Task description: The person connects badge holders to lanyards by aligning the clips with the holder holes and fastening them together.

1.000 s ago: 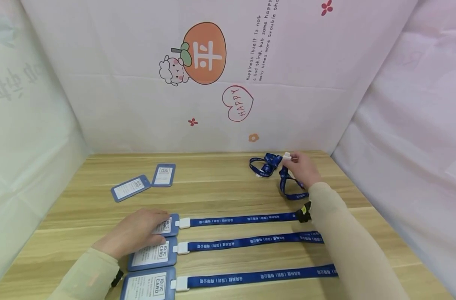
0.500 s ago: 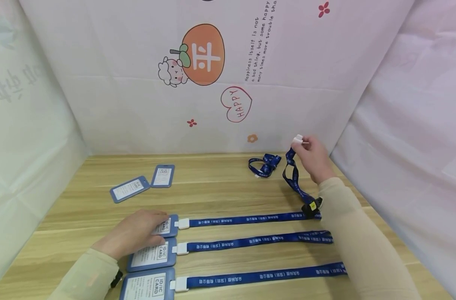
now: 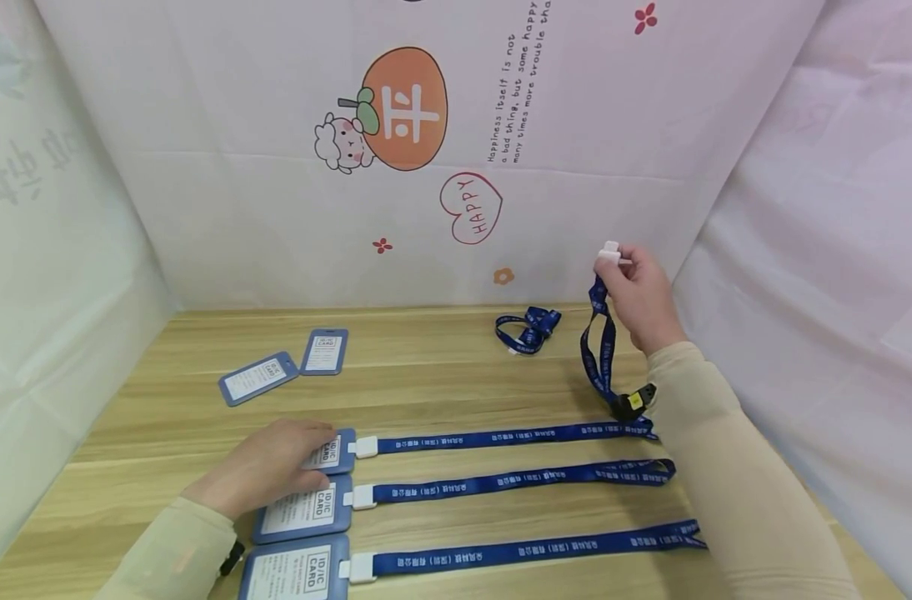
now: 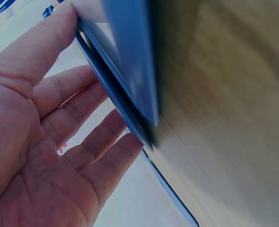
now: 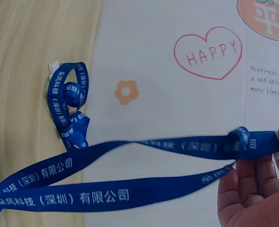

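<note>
Pinched in fingers of right hand (image 3: 645, 302): white plastic clip (image 3: 609, 252) of blue fabric lanyard (image 5: 101, 197), lettered "科技(深圳)有限公司", above wood-grain table (image 3: 426, 367). Resting, loosely extended, on blue-framed plastic badges (image 3: 313, 512) marked "ID/IC CARD": left hand (image 3: 264, 467).

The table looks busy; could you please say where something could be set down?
The widest bare patch of table lies between the loose card holders and coiled lanyard, down to the farthest straightened lanyard. Crowded: front left, with the left hand over lined-up card holders, and right, where the right hand holds a hanging lanyard.

Pale cloth (image 3: 276, 225) (printed) backs a woodgrain tabletop (image 3: 426, 375).
</note>
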Demonstrator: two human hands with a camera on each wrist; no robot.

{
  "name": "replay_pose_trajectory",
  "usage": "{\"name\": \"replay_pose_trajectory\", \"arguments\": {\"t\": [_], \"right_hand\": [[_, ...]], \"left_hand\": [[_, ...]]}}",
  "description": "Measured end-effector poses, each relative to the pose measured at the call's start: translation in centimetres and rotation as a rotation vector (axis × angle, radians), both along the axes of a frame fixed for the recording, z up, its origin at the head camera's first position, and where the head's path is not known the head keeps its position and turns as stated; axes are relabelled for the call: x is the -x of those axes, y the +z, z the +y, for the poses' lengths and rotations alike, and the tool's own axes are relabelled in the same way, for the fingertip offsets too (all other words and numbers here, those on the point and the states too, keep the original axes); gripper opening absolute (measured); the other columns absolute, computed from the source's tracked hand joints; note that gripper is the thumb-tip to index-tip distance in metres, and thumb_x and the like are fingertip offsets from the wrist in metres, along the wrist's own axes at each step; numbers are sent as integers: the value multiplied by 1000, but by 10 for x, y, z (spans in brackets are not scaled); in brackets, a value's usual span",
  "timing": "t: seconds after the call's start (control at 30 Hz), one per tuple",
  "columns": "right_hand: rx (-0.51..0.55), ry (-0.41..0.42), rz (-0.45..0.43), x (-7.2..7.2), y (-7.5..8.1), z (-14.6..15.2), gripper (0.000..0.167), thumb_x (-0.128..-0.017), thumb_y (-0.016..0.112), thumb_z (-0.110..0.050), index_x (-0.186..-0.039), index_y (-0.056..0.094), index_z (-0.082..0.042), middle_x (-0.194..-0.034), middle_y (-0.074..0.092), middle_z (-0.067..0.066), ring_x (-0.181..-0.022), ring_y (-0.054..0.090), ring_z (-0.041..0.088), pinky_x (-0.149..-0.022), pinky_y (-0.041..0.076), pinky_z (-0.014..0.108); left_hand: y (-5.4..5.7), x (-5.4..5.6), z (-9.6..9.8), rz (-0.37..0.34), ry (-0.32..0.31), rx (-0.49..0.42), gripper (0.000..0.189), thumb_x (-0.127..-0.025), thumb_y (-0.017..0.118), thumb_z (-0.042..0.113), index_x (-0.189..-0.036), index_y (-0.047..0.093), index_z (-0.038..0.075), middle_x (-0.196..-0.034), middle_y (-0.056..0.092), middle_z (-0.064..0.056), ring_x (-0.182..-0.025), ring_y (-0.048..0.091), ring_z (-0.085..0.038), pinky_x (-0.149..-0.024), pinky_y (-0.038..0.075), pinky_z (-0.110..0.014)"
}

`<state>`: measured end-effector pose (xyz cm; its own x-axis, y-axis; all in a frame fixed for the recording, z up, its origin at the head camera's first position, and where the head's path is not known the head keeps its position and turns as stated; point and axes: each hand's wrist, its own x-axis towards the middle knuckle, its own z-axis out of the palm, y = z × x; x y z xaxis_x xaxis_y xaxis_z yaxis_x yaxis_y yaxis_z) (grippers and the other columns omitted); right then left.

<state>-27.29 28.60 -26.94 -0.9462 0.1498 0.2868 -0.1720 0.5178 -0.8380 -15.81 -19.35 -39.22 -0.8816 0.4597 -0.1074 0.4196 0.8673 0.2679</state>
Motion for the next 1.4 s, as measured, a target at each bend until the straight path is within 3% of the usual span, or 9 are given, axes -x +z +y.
{"name": "replay_pose_trajectory", "arguments": {"t": [0.13,0.4,0.67,0.87,1.0,1.2,1.4], "right_hand": [[15,1,22,-2,4,-3,51,-108,50,-43,-143,47,-7,-118,62,7,-99,53,18,-69,47,22],[46,65,73,-9,9,-14,49,-109,47,-47,-141,45,-10,-114,60,4,-107,65,17,-89,54,18],[66,86,136,-10,8,-28,43,-109,51,-39,-137,50,-7,-108,58,1,-91,58,18,-71,53,18],[10,97,113,-11,2,-36,41,-108,53,-43,-124,58,-5,-96,55,-1,-80,52,16,-61,48,21],[-29,109,78,-13,0,-38,48,-108,51,-49,-125,58,-5,-97,53,3,-80,49,17,-59,45,25],[-73,132,42,-15,-6,-43,54,-106,51,-54,-124,61,-4,-101,56,5,-87,53,21,-63,48,24],[-48,197,5,-16,-16,-48,45,-107,58,-44,-119,64,-1,-101,62,5,-85,61,18,-65,55,23]], "left_hand": [[-1,0,-2,3,-1,-4,63,-86,85,36,-138,66,6,-141,66,-16,-133,59,-41,-112,48,-59],[-1,1,-3,40,-54,-12,61,-87,84,34,-136,67,4,-139,67,-16,-130,61,-40,-112,48,-58],[-3,3,-5,53,-52,-6,61,-87,84,34,-137,66,3,-139,66,-17,-131,61,-40,-112,48,-58],[-1,3,-5,41,-43,-17,60,-87,84,33,-137,66,4,-140,66,-17,-132,60,-40,-112,48,-58],[0,3,-5,39,-42,-24,60,-87,84,32,-137,66,4,-141,66,-17,-132,60,-40,-112,48,-58],[1,3,-4,48,-44,-22,59,-87,85,32,-136,67,4,-140,66,-17,-131,61,-40,-111,49,-58],[1,2,-5,46,-37,-16,60,-87,85,33,-137,67,5,-141,65,-17,-132,60,-41,-112,48,-58]]}}
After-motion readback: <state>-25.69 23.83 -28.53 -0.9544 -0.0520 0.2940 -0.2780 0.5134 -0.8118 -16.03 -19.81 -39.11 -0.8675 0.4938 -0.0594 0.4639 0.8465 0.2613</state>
